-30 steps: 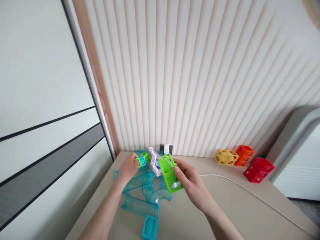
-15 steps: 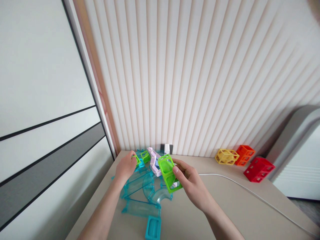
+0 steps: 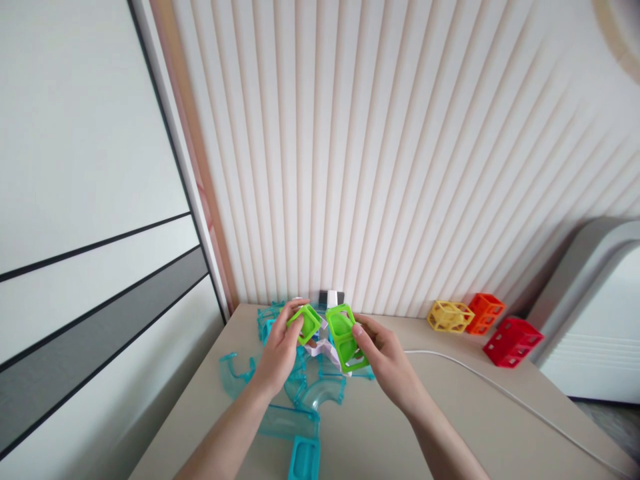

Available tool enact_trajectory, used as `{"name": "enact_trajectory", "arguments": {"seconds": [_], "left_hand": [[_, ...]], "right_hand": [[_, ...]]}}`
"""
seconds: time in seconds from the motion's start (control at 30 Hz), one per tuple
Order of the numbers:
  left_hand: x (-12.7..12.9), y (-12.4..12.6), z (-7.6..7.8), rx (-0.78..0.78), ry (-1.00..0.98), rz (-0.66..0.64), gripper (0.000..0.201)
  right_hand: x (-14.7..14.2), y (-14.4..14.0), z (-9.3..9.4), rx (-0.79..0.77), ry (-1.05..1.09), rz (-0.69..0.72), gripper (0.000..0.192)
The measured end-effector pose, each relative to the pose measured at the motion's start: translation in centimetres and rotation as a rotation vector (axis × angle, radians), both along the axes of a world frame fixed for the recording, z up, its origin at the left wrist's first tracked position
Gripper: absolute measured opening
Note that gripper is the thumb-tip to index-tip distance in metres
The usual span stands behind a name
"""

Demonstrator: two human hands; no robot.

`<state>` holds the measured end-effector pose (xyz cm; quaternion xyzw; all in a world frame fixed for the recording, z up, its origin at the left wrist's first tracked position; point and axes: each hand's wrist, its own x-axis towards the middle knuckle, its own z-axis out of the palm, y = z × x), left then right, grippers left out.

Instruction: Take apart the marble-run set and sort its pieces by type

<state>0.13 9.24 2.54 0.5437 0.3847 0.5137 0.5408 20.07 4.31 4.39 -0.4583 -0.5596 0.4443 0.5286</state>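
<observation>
In my left hand [image 3: 281, 347] is a small square green block [image 3: 305, 325], a toy piece with a recessed face. My right hand [image 3: 383, 347] grips a longer green block [image 3: 345, 337] with two recessed cells, tilted upright. The two blocks are close together with a narrow gap between them. Behind and below them lie a pale lilac angular piece [image 3: 323, 351] and several translucent teal track pieces [image 3: 320, 393]. A solid teal block [image 3: 305, 459] lies at the near end of the pile.
A yellow frame block [image 3: 450, 316], an orange block [image 3: 485, 313] and a red block [image 3: 513, 341] stand along the wall at right. A white cable [image 3: 480, 375] crosses the tabletop [image 3: 400, 427]. A grey-white appliance [image 3: 595, 313] is at far right; a white cabinet [image 3: 100, 373] borders the left.
My left hand has lifted the small green block out of the pile and brought it right, beside the longer one. My right hand keeps its hold, with its block raised slightly.
</observation>
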Motion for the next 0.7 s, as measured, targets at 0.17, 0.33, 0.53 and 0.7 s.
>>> {"name": "enact_trajectory", "arguments": {"seconds": [0.17,0.33,0.53,0.7], "left_hand": [[0.9,-1.5,0.7,0.038,0.034,-0.051,0.041],[1.3,-1.9,0.6,0.073,0.041,0.016,0.041],[1.1,-2.3,0.8,0.028,-0.002,-0.207,0.06],[0.8,-2.1,0.7,-0.044,-0.01,-0.234,0.067]], "right_hand": [[-0.1,-0.2,0.1,-0.004,-0.022,-0.008,0.061],[-0.1,-0.1,-0.1,0.016,-0.044,-0.028,0.061],[0.7,0.3,-0.2,0.022,-0.1,-0.119,0.062],[1.1,-0.1,0.1,0.073,-0.154,-0.041,0.053]]}}
